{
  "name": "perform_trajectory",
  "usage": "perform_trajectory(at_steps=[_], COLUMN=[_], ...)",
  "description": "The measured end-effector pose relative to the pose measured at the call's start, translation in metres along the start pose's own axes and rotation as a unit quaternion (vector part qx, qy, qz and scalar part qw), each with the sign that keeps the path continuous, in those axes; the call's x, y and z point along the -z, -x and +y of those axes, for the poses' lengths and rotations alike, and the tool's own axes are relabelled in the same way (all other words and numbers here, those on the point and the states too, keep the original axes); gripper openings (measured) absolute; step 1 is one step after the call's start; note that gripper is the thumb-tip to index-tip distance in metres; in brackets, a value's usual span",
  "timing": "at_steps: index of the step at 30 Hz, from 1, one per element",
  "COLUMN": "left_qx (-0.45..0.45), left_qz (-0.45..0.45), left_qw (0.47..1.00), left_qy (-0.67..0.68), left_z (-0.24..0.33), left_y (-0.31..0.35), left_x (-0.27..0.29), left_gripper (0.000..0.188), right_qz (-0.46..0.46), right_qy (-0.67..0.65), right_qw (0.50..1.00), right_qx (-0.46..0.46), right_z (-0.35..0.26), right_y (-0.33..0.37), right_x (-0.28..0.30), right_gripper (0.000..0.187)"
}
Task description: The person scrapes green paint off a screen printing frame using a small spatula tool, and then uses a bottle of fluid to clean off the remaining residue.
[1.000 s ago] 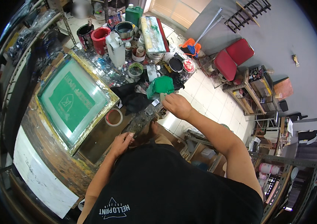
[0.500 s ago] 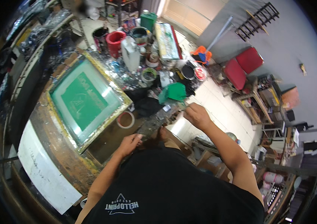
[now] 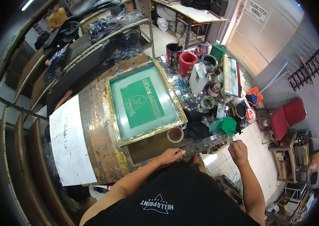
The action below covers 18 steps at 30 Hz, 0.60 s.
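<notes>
My left hand (image 3: 171, 156) rests at the near edge of the worktable, fingers stretched out, holding nothing visible. My right hand (image 3: 238, 151) is closed beside the table's right corner; a small greenish bit (image 3: 230, 139) shows at its fingers, too small to name. Beyond my left hand lies a roll of tape (image 3: 175, 135). A printing screen (image 3: 148, 100) with a green stencil area and a yellowed frame lies flat on the table. Between the screen and my right hand are a black cloth (image 3: 198, 129) and a crumpled green piece (image 3: 225, 125).
Paint pots, a red bucket (image 3: 187, 64) and a white jug (image 3: 198, 78) crowd the table's far right. A white sheet (image 3: 71, 141) covers its left end, where another person's arm (image 3: 66, 98) shows. Racks stand at left; a red chair (image 3: 287, 118) stands at right.
The view has swung left and up, so the screen and pots appear farther right and more racks show. My hands stay near the same table edge.
</notes>
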<state>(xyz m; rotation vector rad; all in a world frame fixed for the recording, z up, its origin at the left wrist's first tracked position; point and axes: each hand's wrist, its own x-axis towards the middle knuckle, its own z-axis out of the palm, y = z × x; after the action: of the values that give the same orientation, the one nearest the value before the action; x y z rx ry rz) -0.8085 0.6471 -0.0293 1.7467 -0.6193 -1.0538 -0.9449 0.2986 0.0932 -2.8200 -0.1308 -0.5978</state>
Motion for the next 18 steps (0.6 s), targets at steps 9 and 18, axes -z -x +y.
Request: perform_trajectory(at_steps=[9,18], left_qx=[0.015,0.059], left_qz=[0.054,0.118], left_qw=[0.998,0.981], left_qy=[0.035,0.140], left_z=[-0.020,-0.011], left_y=[0.001,-0.017], left_x=[-0.019,-0.055], left_gripper=[0.050,0.043], right_qz=[-0.011,-0.111], right_qy=[-0.164,-0.079], right_qw=[0.980,0.990], right_qx=[-0.115,0.022], right_z=[-0.046,-0.004], right_y=[-0.037,-0.165], right_x=[0.063,0.153], right_gripper=[0.017,0.015])
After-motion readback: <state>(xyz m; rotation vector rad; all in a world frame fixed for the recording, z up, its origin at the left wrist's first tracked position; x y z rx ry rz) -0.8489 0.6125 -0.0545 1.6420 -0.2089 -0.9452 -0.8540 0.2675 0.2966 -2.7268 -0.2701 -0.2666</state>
